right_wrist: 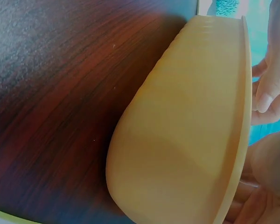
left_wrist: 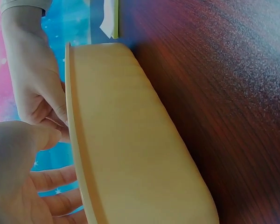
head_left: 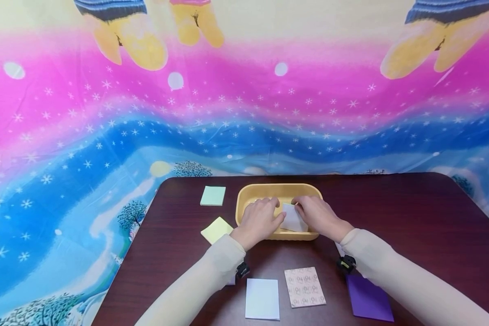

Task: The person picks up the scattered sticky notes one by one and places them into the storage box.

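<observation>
A yellow plastic basket [head_left: 279, 237] stands near the table's far edge, and both hands reach in over its rim. Inside it a white sticky-note pad [head_left: 293, 220] leans against the near wall. My right hand [head_left: 318, 218] pinches the pad's upper right edge between thumb and fingers. On the pad's left side is my left hand [head_left: 261, 219], its fingers relaxed and the thumb right at the pad's edge. In the left wrist view the basket wall [left_wrist: 130, 130] hides the pad; the left fingers spread behind the rim. The right wrist view also shows mostly basket wall [right_wrist: 182, 126].
Left of the basket lie a mint-green pad [head_left: 213, 196] and a yellow pad [head_left: 218, 230]. Nearer are a white pad [head_left: 262, 299], a pink patterned pad [head_left: 305, 287] and a purple pad [head_left: 369, 299]. Sleeves partly cover two others. A printed cloth [head_left: 244, 108] hangs behind the table.
</observation>
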Demonstrator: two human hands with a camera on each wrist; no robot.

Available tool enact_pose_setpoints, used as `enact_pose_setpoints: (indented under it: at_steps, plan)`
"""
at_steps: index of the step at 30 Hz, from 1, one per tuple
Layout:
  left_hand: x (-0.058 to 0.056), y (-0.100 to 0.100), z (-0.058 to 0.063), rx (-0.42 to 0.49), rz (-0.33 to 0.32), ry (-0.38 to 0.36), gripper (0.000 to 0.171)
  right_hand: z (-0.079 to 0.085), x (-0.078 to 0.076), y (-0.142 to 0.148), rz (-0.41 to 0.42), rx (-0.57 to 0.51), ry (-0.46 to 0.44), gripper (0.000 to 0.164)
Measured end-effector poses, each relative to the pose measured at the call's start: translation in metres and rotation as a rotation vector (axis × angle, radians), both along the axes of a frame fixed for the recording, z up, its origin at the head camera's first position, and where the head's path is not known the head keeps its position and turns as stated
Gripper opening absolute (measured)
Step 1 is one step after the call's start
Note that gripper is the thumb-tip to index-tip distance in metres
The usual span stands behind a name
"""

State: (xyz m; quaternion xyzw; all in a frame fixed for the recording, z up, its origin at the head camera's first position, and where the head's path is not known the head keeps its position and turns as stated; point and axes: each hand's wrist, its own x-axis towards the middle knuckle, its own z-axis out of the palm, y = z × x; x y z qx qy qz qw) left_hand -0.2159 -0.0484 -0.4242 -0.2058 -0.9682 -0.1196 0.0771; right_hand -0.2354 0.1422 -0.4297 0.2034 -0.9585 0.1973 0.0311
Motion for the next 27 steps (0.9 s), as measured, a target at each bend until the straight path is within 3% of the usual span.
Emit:
enact_pose_setpoints:
  at_steps: [15, 22, 27]
  plan:
    - [-0.0008, -0.0016, -0.0013, -0.013, -0.002, -0.006, 0.030, -0.0058, -0.0031, -0.0044, -0.007, -0.022, -0.025, 0.013]
    - [-0.0014, -0.0017, -0.0027, -0.009, -0.001, -0.014, 0.030, -0.0093, -0.0023, -0.0044, -0.003, -0.014, -0.019, 0.031]
    - [-0.0018, -0.0024, -0.0038, -0.011, -0.009, -0.023, 0.030, -0.0104, -0.0027, -0.0051, -0.005, -0.002, -0.033, 0.023]
